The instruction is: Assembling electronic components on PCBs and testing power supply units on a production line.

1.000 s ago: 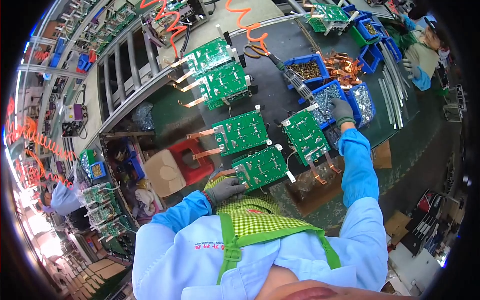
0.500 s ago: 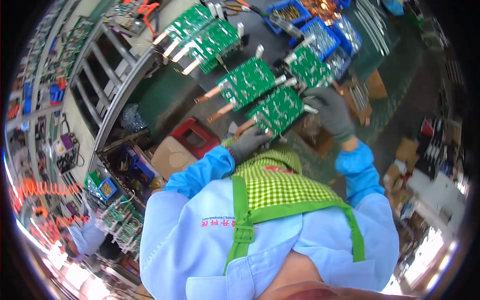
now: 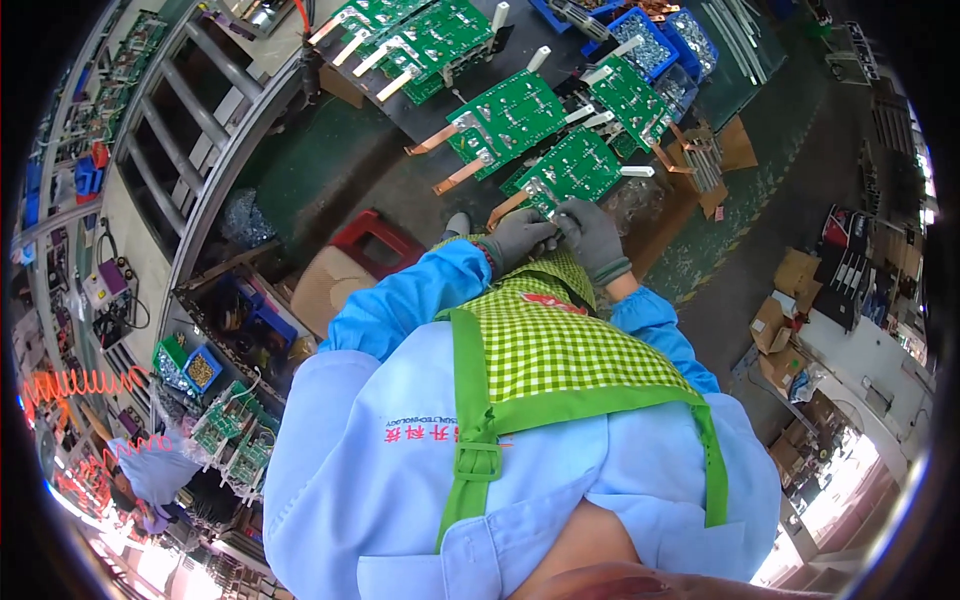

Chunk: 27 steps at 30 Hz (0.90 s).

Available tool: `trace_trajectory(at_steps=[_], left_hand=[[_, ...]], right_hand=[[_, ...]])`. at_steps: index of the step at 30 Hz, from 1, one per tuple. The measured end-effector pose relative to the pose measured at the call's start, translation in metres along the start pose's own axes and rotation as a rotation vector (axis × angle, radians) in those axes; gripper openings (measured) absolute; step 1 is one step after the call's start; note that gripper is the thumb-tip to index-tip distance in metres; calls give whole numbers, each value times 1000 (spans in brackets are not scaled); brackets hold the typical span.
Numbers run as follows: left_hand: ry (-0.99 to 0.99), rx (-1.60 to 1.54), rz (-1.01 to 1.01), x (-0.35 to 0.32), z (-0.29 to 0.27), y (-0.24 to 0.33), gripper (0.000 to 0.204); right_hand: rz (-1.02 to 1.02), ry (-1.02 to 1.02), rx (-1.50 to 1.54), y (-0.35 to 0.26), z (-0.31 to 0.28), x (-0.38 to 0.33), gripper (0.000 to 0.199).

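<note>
Close to my body, both grey-gloved hands meet at the near edge of a green circuit board [image 3: 575, 172]. My left hand [image 3: 518, 238] is closed beside the copper strip [image 3: 508, 208] at that board's left corner. My right hand [image 3: 592, 240] is closed too, its fingertips at the board's near edge, almost touching the left ones. What either hand pinches is hidden by the gloves. A white strip [image 3: 636, 172] sticks out on the board's right side. Just beyond lie a second green board [image 3: 515, 115] with copper strips and a third green board [image 3: 632, 100].
More green boards [image 3: 440, 45] with silvery strips sit at the far left of the dark table. Blue bins [image 3: 640, 40] of small metal parts stand far right, near long metal bars [image 3: 735, 40]. A red stool [image 3: 375, 243] is at my left, near a curved metal rail [image 3: 235, 150].
My right hand has come from the board's right side to its near edge, beside my left hand. My left hand has shifted slightly right and farther out. The whole view has shifted a little.
</note>
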<state>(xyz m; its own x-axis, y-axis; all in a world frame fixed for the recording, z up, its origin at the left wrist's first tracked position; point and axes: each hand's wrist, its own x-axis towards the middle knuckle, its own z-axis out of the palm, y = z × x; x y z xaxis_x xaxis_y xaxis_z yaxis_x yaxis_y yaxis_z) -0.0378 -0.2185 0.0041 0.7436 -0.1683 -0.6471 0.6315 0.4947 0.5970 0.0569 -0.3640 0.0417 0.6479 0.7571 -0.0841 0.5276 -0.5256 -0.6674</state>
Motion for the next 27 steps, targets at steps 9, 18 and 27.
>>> trace_trajectory(at_steps=[9, 18, 27], left_hand=[[-3, 56, 24, 2, -1, -1, 19], [-15, 52, 42, 1, -5, -1, 19], [-33, 34, 25, 0, -6, 1, 17]], right_hand=[[-7, 46, 15, 3, 2, -2, 17], [-83, 79, -146, -5, 3, -10, 18], [-43, 110, -59, -5, 2, -10, 17]])
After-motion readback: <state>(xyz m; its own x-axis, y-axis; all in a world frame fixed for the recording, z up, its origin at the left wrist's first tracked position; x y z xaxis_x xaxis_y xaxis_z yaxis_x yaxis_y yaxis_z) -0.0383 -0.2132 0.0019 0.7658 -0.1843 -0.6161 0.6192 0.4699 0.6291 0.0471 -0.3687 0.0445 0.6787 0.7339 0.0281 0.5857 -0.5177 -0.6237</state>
